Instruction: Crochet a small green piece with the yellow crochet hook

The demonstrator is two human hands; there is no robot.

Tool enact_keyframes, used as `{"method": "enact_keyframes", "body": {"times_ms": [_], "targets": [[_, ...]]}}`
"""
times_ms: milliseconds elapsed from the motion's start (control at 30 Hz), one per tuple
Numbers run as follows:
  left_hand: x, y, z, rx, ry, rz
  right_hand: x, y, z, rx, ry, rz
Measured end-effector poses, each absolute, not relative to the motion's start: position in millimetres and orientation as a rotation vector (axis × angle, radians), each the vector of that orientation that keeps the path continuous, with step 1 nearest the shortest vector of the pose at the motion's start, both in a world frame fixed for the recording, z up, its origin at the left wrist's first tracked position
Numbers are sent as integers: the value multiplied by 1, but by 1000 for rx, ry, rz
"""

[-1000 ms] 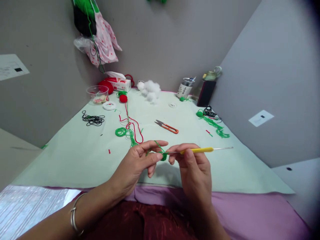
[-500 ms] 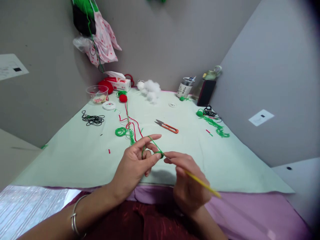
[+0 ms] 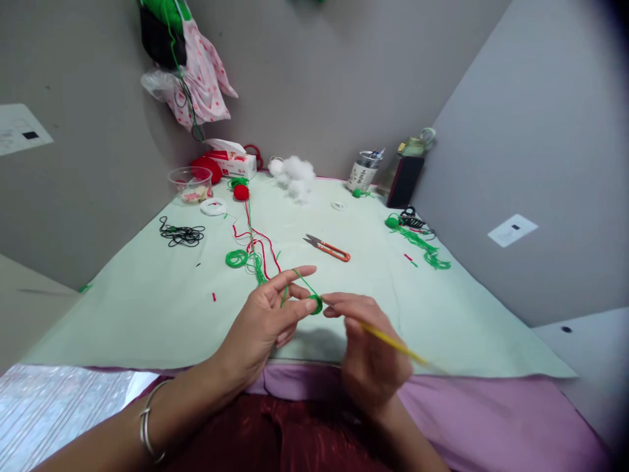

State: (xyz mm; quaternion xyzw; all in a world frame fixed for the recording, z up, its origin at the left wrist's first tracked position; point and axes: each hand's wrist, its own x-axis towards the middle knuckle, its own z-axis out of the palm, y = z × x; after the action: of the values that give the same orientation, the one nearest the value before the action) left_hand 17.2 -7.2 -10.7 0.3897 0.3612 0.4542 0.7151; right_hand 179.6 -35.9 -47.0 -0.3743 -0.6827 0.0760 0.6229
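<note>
Above the near edge of the desk (image 3: 472, 334), we hold a small green piece (image 3: 317, 304) pinched between the thumb and fingers of our left hand (image 3: 263, 321). It is a vivid green, compact and rounded, darker where it folds; our thumb covers part of it, and its stitches are too small to make out. From it a green strand (image 3: 305, 280) slants up, taut and straight, to our outstretched left index finger. The fingers of our right hand (image 3: 372, 354) are closed around a slim yellow hook (image 3: 393, 342), angled down to the right, its far end blurred, and our right fingertips come right beside the piece. Beyond our hands lie orange snips (image 3: 329, 248) and a red yarn ball (image 3: 240, 192).
</note>
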Motion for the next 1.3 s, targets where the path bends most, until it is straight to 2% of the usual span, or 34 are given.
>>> {"method": "enact_keyframes", "body": {"times_ms": [167,300,433,700,833,933,1033,1100,1200,1300], "targets": [[17,-6,-6,780,731,938,182,-29,-35,-794,-1207,734],[16,-6,-6,792,729,934,184,-26,-35,-725,-1138,902],[14,-7,-10,870,755,956,186,-31,-35,-805,-1251,760],[17,-10,-13,1118,895,1122,184,-35,-44,-848,-1701,124],[18,-9,-8,918,770,983,183,-34,-54,-895,-1765,-183],[16,-3,-4,748,670,862,181,-34,-48,-888,-1546,60],[14,0,-1,734,647,917,179,-33,-35,-802,-1265,449],[15,-1,0,774,654,943,177,-31,-29,-774,-1232,590],[18,-5,-3,850,702,983,175,-29,-31,-828,-1367,508],[21,-5,-8,855,742,1028,174,-31,-42,-870,-1556,205]]}}
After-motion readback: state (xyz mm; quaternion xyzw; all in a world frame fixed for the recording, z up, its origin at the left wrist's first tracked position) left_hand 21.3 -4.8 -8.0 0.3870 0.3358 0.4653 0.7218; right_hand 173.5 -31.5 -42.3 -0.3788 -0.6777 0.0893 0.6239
